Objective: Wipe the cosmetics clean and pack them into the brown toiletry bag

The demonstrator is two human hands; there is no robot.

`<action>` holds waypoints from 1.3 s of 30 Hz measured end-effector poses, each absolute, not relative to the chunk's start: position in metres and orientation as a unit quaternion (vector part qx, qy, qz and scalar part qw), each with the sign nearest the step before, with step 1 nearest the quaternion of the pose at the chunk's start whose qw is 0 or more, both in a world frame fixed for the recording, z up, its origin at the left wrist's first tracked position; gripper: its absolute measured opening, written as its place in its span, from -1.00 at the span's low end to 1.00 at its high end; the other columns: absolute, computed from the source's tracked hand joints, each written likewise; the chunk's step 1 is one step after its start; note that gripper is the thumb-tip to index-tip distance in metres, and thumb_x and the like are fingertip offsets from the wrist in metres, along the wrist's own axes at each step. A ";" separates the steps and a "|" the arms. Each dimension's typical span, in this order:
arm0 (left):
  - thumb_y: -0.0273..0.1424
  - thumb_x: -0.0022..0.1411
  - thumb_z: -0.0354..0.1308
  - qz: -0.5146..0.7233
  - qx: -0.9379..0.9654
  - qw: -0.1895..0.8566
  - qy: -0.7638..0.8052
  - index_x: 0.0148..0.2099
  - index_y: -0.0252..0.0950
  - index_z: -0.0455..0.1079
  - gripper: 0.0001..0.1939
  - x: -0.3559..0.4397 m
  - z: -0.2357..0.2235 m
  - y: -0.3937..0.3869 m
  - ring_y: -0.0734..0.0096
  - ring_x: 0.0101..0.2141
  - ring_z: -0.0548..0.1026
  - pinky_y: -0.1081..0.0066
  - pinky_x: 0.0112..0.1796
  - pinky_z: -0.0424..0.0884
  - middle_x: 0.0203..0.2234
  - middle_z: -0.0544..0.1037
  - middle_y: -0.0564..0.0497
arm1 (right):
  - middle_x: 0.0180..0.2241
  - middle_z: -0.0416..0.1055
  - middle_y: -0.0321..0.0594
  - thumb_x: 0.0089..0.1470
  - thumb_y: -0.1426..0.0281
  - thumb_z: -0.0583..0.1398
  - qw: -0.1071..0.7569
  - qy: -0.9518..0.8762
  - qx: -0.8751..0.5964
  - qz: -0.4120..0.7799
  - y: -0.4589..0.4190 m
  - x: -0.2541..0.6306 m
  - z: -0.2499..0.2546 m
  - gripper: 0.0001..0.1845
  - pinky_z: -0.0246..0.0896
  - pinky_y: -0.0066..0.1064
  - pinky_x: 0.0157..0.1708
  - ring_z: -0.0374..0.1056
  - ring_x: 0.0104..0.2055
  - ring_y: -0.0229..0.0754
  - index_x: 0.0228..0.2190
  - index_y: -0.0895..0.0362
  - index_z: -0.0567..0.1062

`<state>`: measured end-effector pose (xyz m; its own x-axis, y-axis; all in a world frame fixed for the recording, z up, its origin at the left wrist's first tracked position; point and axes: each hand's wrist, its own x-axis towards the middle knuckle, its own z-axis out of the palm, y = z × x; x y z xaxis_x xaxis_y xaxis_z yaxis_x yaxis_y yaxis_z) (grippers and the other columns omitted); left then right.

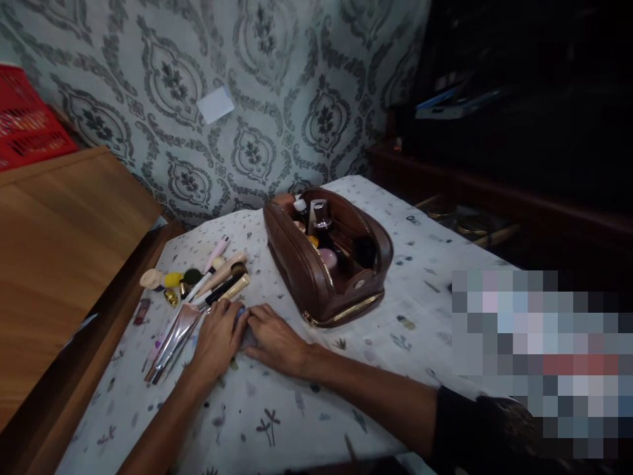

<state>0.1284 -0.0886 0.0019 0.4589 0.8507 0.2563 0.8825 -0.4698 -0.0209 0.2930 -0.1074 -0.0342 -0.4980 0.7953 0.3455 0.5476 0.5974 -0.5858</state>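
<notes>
My left hand [216, 335] and my right hand [277, 342] meet low over the table, fingers curled in around a small bluish thing [239, 315] that they mostly hide. Its kind cannot be made out. Left of them lie makeup brushes, among them a beige-handled brush [222, 273], and a shiny rose-silver tube [177, 335]. A brown makeup bag [293, 265] stands unzipped beyond my right hand. Inside it are a dark bottle with a shiny cap [322, 221], a white-capped bottle [300, 207] and a pink round item [327, 258].
A patterned white cloth [306, 422] covers the table. Small gold [171, 297] and yellow [173, 279] items lie at the left. A wooden cabinet [59, 244] borders the left side, with a red basket [34, 122] on top. A patterned wall closes the back; dark shelving stands right.
</notes>
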 end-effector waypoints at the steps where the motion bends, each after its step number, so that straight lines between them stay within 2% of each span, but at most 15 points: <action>1: -0.22 0.44 -0.15 -0.111 -0.850 0.064 -0.511 -0.21 -0.21 0.43 -0.64 0.130 0.002 -0.088 0.08 -0.21 0.45 0.17 -0.18 0.38 -0.28 0.49 -0.12 | -0.04 0.41 0.09 0.08 0.26 0.36 0.298 -0.842 -0.400 0.207 -0.107 0.293 -0.033 -0.54 0.27 -0.10 0.13 0.26 0.08 0.08 -0.10 0.35 0.48; 6: -0.14 0.35 -0.11 -0.198 -0.812 -0.046 -0.547 -0.26 -0.19 0.42 -0.65 0.137 0.006 -0.087 0.06 -0.22 0.49 0.14 -0.17 0.41 -0.35 0.50 -0.10 | -0.01 0.41 0.12 0.05 0.18 0.38 0.316 -0.822 -0.409 0.240 -0.107 0.293 -0.030 -0.39 0.25 -0.12 0.13 0.27 0.10 0.08 -0.02 0.35 0.42; 10: -0.03 0.28 -0.02 -0.276 -0.738 -0.191 -0.585 -0.19 -0.23 0.44 -0.60 0.149 0.017 -0.083 0.10 -0.16 0.54 0.19 -0.05 0.42 -0.29 0.58 -0.05 | -0.03 0.41 0.08 -0.06 0.10 0.42 0.325 -0.815 -0.401 0.263 -0.106 0.292 -0.032 -0.22 0.27 -0.07 0.08 0.30 0.05 0.13 0.04 0.30 0.33; 13: 0.03 0.26 0.01 -0.290 -0.710 -0.247 -0.592 -0.12 -0.26 0.47 -0.52 0.158 0.023 -0.078 0.07 -0.11 0.54 0.18 0.02 0.40 -0.26 0.61 -0.05 | -0.04 0.41 0.08 -0.12 0.10 0.44 0.319 -0.820 -0.397 0.261 -0.105 0.292 -0.035 -0.22 0.25 -0.01 0.07 0.32 0.02 0.16 0.00 0.27 0.33; 16: 0.04 0.25 0.02 -0.310 -0.715 -0.251 -0.574 -0.06 -0.25 0.47 -0.50 0.162 0.021 -0.071 0.02 0.04 0.49 0.12 0.13 0.32 -0.11 0.60 -0.10 | -0.03 0.41 0.10 -0.16 0.13 0.45 0.324 -0.808 -0.403 0.282 -0.102 0.294 -0.036 -0.21 0.27 -0.03 0.05 0.32 0.04 0.18 0.00 0.28 0.33; 19: 0.03 0.29 0.02 -0.347 -0.715 -0.273 -0.542 0.08 -0.18 0.42 -0.49 0.159 0.014 -0.065 0.07 0.22 0.35 0.11 0.25 0.18 0.13 0.49 -0.09 | -0.03 0.42 0.07 -0.23 0.21 0.46 0.366 -0.773 -0.419 0.306 -0.100 0.297 -0.036 -0.22 0.30 -0.07 0.02 0.34 0.04 0.15 -0.01 0.24 0.35; 22: 0.04 0.30 0.04 -0.375 -0.706 -0.326 -0.504 0.22 -0.14 0.33 -0.43 0.152 0.003 -0.061 0.11 0.25 0.33 0.11 0.29 0.12 0.22 0.41 -0.09 | -0.08 0.44 -0.02 -0.28 0.31 0.45 0.432 -0.724 -0.431 0.322 -0.097 0.301 -0.034 -0.31 0.32 -0.13 -0.02 0.38 -0.02 0.09 -0.08 0.19 0.39; 26: 0.05 0.26 0.13 -0.403 -0.683 -0.380 -0.476 0.20 -0.13 0.39 -0.43 0.143 -0.009 -0.060 0.11 0.29 0.26 0.16 0.33 0.07 0.19 0.45 -0.05 | -0.06 0.44 -0.12 -0.28 0.35 0.46 0.526 -0.641 -0.420 0.368 -0.096 0.305 -0.029 -0.23 0.30 -0.19 0.03 0.39 -0.01 0.00 0.00 0.13 0.35; 28: 0.07 0.22 0.17 -0.427 -0.653 -0.403 -0.478 0.15 -0.14 0.45 -0.42 0.141 -0.013 -0.061 0.10 0.31 0.23 0.18 0.33 0.05 0.18 0.47 -0.05 | -0.05 0.42 -0.15 -0.26 0.34 0.47 0.537 -0.615 -0.423 0.394 -0.096 0.305 -0.027 -0.22 0.29 -0.20 0.04 0.38 0.00 -0.03 0.01 0.11 0.34; 31: 0.08 0.15 0.24 -0.452 -0.598 -0.432 -0.502 0.06 -0.19 0.52 -0.43 0.144 -0.016 -0.062 0.06 0.27 0.28 0.16 0.31 0.09 0.11 0.52 -0.09 | -0.01 0.38 -0.12 -0.19 0.34 0.45 0.532 -0.625 -0.426 0.380 -0.097 0.305 -0.028 -0.24 0.24 -0.15 0.10 0.32 0.06 -0.01 0.04 0.09 0.32; 35: 0.06 0.14 0.25 -0.481 -0.559 -0.422 -0.528 -0.02 -0.32 0.53 -0.42 0.148 -0.021 -0.063 0.05 0.11 0.44 0.13 0.21 0.23 -0.04 0.60 -0.13 | 0.06 0.29 -0.02 -0.13 0.34 0.43 0.516 -0.687 -0.403 0.315 -0.095 0.306 -0.035 -0.26 0.15 -0.05 0.20 0.23 0.15 0.05 0.07 0.13 0.30; 39: 0.11 0.20 0.15 -0.466 -0.586 -0.408 -0.523 -0.15 -0.34 0.53 -0.43 0.150 -0.018 -0.064 0.16 -0.11 0.53 0.24 0.02 0.38 -0.24 0.62 -0.06 | 0.13 0.24 0.07 -0.16 0.38 0.43 0.483 -0.728 -0.401 0.275 -0.094 0.306 -0.041 -0.09 0.12 0.01 0.23 0.18 0.22 0.11 0.19 0.19 0.20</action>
<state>0.1504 -0.0638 -0.0177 0.0198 0.9926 0.1195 0.2335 -0.1208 0.9648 0.3060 -0.0942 -0.0406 -0.2122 0.8500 0.4821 0.3188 0.5265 -0.7881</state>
